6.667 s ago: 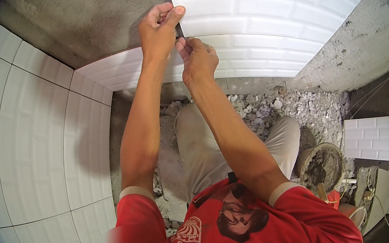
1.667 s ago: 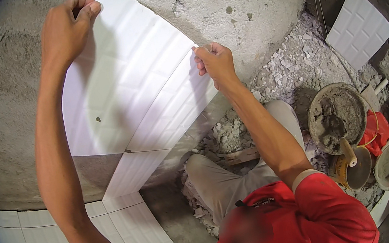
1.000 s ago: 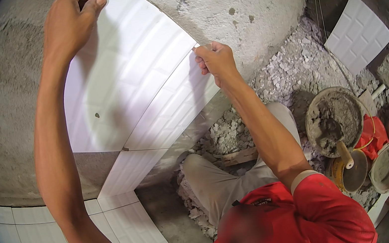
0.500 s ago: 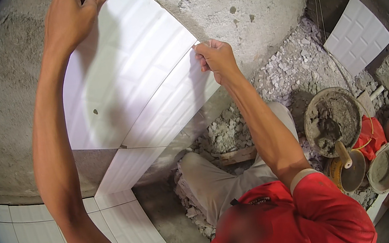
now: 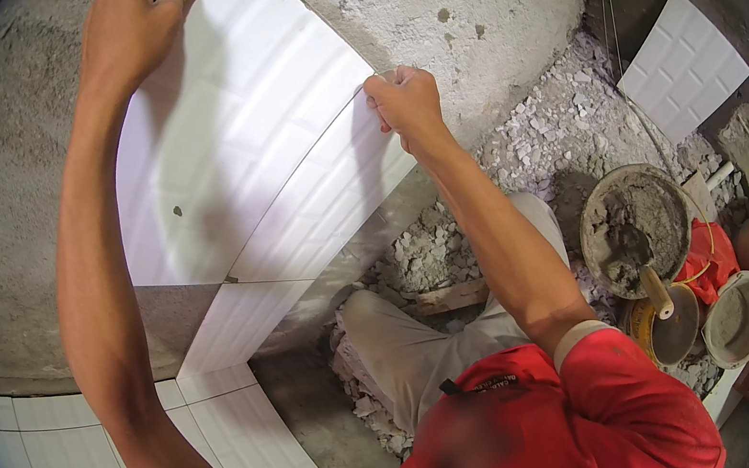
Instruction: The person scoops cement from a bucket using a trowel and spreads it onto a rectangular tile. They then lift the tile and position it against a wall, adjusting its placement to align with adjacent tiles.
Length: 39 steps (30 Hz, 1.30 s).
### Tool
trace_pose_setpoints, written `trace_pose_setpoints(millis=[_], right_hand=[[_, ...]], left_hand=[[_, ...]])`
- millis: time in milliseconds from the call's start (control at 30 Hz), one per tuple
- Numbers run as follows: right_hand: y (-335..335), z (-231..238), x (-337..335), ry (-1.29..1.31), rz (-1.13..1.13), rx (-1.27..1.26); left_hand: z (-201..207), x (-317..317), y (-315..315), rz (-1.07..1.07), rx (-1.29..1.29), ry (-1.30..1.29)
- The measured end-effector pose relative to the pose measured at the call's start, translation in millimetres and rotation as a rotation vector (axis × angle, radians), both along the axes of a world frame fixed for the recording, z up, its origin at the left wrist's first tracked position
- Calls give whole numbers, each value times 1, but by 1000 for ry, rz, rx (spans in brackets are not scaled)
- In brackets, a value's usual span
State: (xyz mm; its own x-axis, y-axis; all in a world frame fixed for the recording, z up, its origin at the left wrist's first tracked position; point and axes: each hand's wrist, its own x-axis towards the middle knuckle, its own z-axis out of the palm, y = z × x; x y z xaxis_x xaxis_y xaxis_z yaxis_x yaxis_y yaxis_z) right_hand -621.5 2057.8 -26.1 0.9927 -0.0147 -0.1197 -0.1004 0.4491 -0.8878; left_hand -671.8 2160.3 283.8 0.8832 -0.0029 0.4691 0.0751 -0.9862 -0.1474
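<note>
A large white wall tile (image 5: 264, 76) with a raised brick pattern stands against the rough wall, a small grey spot on its face. Up at its top left edge is my left hand (image 5: 133, 33), thumb and curled fingers closed on the edge. Below the large tile runs another white tile (image 5: 319, 189), with a thin dark joint between the two. At the right end of that joint my right hand (image 5: 409, 105) is closed in a pinch; whatever its fingertips hold is too small to make out. A small dark piece (image 5: 231, 280) sits at the joint's lower left end.
On the right are a bowl of grey mortar (image 5: 605, 219) with a trowel (image 5: 657, 293) in it, several buckets, a red bag (image 5: 709, 257) and a loose white tile (image 5: 684, 67). Rubble (image 5: 542, 122) lies along the wall's foot. Laid white tiles (image 5: 70, 463) cover the lower left.
The whole view has shifted slightly left. My right hand has turned a little at the joint's end, its fingers more tightly curled. My left hand keeps its place on the tile's edge.
</note>
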Motion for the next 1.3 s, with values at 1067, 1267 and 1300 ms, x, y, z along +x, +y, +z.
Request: trace_pose_setpoints(millis=[1067,1267,1300], right_hand=[[0,9,-6,36,65,117],[-7,10,-10,6,101,69],[-9,9,-11,-5,119,66]], left_hand=[[-10,16,24,-270,29,-170],[-9,18,27,-310,38,-166],[-8,18,28,-304,44,-161]])
